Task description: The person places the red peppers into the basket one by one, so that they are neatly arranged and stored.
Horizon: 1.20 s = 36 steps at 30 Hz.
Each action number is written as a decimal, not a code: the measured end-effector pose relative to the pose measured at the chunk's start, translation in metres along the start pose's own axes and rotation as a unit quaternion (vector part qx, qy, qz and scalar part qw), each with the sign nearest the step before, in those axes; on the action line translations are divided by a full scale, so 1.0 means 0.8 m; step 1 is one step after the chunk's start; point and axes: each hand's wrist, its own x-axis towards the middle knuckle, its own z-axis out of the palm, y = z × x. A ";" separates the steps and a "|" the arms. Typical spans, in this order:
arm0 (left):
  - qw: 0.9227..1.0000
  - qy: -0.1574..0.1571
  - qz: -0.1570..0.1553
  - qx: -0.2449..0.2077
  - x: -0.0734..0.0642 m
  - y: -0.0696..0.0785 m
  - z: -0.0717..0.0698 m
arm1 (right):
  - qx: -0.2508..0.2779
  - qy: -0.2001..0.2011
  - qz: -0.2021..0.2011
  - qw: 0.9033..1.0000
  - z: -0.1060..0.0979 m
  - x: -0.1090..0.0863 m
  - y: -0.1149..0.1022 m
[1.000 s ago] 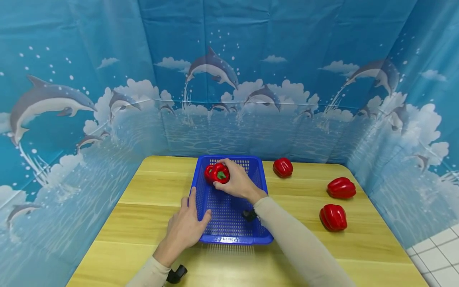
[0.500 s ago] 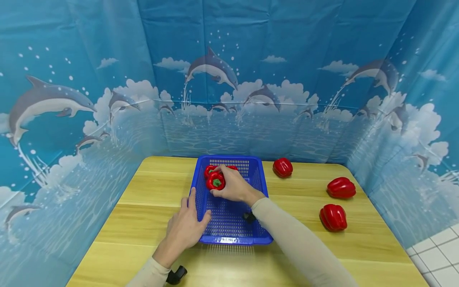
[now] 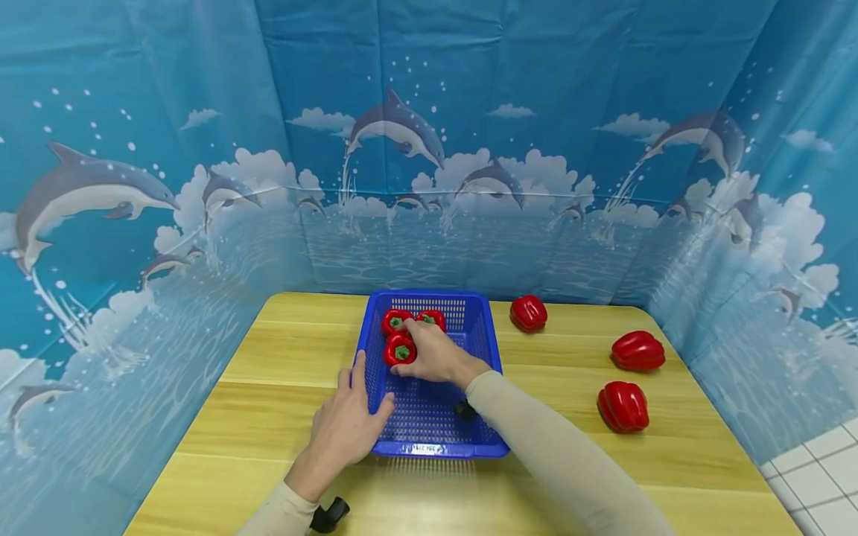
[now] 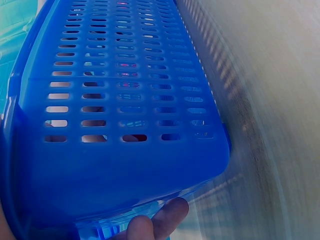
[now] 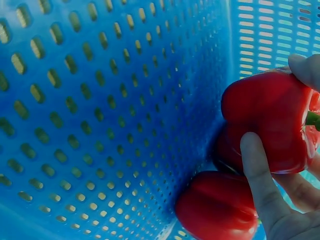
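Gripping a red pepper inside the blue basket

Head view: your right hand has the pepper pinched, thumb on its near side, fingers on its far side. Green stem faces up. Pepper sits left of the basket's middle, toward the far end. Just beyond it, two more: a corner pepper by the far left corner, a middle pepper near the middle of the far wall, partly behind your hand.

Your left hand rests at the basket's left edge, fingers extended along the outside, thumb spread over the inside.

Only the head view gives the rest of the table: basket at the far edge, then to its right a far pepper near the far edge, a right-edge pepper close to the right edge, and a near pepper in front of that one.

Right wrist adds the side of the held pepper, which the head view mostly misses: one finger laid along the skin, other fingers past it, slotted wall alongside. Another pepper shows just beside it. Can't tell if the held one touches the basket floor.

Left wrist adds the basket's slotted outer wall, red glints through the slots, and two of your fingertips by its bottom corner.
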 end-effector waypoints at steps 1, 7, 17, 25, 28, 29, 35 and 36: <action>1.000 0.000 0.000 0.001 0.000 0.000 0.000 | 0.000 -0.001 0.000 1.000 0.000 0.000 0.000; 1.000 -0.003 -0.001 0.004 0.002 0.001 0.001 | -0.002 -0.004 0.004 1.000 0.002 -0.002 0.002; 1.000 -0.001 -0.003 0.001 0.002 0.000 0.006 | -0.004 -0.004 -0.009 1.000 0.003 -0.004 0.006; 1.000 0.003 -0.001 0.008 0.001 0.000 0.006 | -0.010 0.005 0.017 1.000 0.000 -0.005 0.003; 1.000 0.003 -0.001 0.008 0.001 0.000 0.005 | -0.008 0.003 0.014 1.000 0.000 -0.004 0.003; 1.000 0.004 -0.001 0.007 0.001 0.000 0.005 | -0.006 0.002 0.011 1.000 0.000 -0.004 0.003; 1.000 0.004 0.000 0.009 0.001 0.002 0.003 | 0.023 -0.016 -0.008 1.000 -0.002 -0.004 0.004; 1.000 0.004 0.000 0.009 0.001 0.002 0.003 | 0.029 -0.020 -0.008 0.999 -0.002 -0.004 0.003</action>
